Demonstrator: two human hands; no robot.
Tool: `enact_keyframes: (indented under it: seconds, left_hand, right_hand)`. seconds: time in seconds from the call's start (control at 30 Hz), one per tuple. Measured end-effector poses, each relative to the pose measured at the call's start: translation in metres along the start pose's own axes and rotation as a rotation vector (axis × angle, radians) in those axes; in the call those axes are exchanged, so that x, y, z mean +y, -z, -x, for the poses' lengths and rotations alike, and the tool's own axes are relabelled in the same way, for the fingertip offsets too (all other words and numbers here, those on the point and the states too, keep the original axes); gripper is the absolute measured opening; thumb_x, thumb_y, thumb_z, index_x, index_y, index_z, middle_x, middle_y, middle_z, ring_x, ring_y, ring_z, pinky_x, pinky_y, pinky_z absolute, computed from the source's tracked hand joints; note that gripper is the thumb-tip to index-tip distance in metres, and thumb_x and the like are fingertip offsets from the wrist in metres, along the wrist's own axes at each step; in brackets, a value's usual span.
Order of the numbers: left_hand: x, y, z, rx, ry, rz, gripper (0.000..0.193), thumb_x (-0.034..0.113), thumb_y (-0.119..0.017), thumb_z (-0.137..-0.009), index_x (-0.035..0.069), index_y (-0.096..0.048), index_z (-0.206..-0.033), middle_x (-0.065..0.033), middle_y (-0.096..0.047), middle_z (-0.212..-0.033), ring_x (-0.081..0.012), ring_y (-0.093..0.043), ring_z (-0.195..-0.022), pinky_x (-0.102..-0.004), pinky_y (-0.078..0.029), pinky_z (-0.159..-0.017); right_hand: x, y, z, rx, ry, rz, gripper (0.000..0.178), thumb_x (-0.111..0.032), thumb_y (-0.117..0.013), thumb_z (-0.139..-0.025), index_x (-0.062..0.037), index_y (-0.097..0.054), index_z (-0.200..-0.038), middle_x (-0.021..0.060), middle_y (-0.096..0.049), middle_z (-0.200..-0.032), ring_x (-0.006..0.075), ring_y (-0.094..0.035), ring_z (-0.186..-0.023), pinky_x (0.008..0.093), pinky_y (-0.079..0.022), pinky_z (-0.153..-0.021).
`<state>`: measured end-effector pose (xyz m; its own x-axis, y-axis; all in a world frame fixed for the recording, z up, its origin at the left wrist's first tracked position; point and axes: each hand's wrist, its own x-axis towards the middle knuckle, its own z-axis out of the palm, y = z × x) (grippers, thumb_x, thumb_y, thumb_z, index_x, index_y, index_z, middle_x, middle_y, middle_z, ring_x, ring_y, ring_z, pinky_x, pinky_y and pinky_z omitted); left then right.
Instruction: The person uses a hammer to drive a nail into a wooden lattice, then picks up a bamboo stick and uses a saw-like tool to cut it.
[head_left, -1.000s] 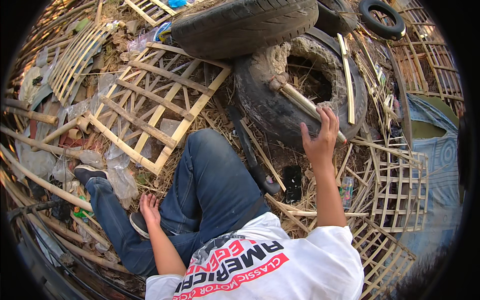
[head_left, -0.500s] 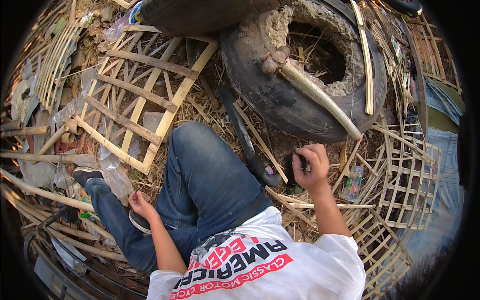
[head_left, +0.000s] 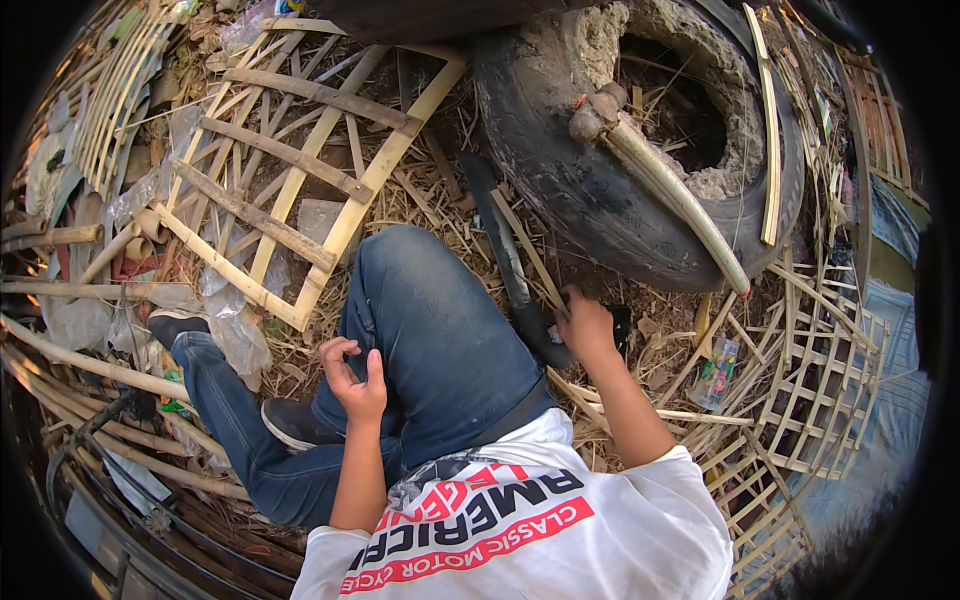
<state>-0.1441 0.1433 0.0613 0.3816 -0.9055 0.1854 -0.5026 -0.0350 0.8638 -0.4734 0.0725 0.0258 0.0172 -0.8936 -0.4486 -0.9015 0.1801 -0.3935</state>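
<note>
My right hand (head_left: 590, 328) is closed around the lower end of a thin bamboo strip (head_left: 527, 243), which slants away from me across the ground. Directly beside the strip lies a long-bladed knife (head_left: 503, 240); its black handle (head_left: 548, 342) is nearest me, close to my right fingers. My left hand (head_left: 355, 388) is raised beside my bent knee, palm up, fingers apart and holding nothing. A bamboo frame with crossbars (head_left: 275, 155) rests on the ground ahead to the left. Part of a dark object (head_left: 621, 322) shows behind my right hand, its kind unclear.
A big tire (head_left: 530, 140) with a rough, crumbly filling stands ahead. A knob-ended stick (head_left: 685, 200) and a bamboo slat (head_left: 767, 130) lie on it. Woven bamboo lattices (head_left: 820, 385) are on the right, with a plastic wrapper (head_left: 715, 372) nearby. Bamboo poles (head_left: 120, 372) lie left.
My right hand has moved left and taken hold of the bamboo strip's end. My left hand has risen toward my knee and its fingers have spread. The view has shifted slightly.
</note>
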Motion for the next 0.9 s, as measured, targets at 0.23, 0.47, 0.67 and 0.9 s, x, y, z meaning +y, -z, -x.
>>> enact_keyframes:
  seconds: [0.23,0.47,0.67,0.9]
  left_hand:
    - [-0.011,0.022,-0.002,0.078,0.041,-0.002,0.024,0.003,-0.062,-0.078,0.003,-0.049,-0.098,-0.0091,-0.046,-0.096,-0.0179,-0.045,-0.08,-0.0298,-0.04,-0.075]
    - [0.024,0.03,-0.026,0.118,0.099,0.245,0.028,0.005,-0.063,-0.079,0.002,-0.051,-0.105,-0.007,-0.047,-0.096,-0.0163,-0.045,-0.085,-0.0289,-0.038,-0.082]
    - [0.082,0.022,-0.035,-0.456,0.106,0.706,0.044,0.031,-0.058,-0.09,-0.004,-0.053,-0.116,-0.0109,-0.055,-0.108,-0.0176,-0.049,-0.104,-0.0304,-0.036,-0.094]
    - [0.063,0.052,-0.043,-0.468,0.641,0.713,0.031,0.023,-0.046,-0.097,-0.001,-0.063,-0.089,-0.0067,-0.062,-0.075,-0.0095,-0.056,-0.058,-0.022,-0.045,-0.051]
  right_hand:
    - [-0.007,0.01,0.01,0.088,-0.008,-0.43,0.013,-0.009,-0.066,-0.081,0.0008,-0.058,-0.081,0.0133,-0.063,-0.067,0.0226,-0.062,-0.059,0.0319,-0.048,-0.057]
    - [-0.083,0.056,0.046,0.071,0.257,-0.698,0.01,-0.003,-0.061,-0.087,0.0018,-0.052,-0.086,0.0044,-0.061,-0.072,0.0062,-0.055,-0.065,0.0213,-0.045,-0.059]
    - [-0.168,0.061,0.083,-0.527,0.238,-1.124,0.012,-0.014,-0.052,-0.095,-0.0021,-0.05,-0.095,0.006,-0.059,-0.074,0.0066,-0.052,-0.056,0.0193,-0.041,-0.049]
    - [-0.236,-0.02,0.09,-0.615,0.108,-1.398,0.015,-0.018,-0.042,-0.098,-0.0042,-0.043,-0.094,0.0111,-0.059,-0.075,0.0184,-0.061,-0.062,0.0297,-0.054,-0.059]
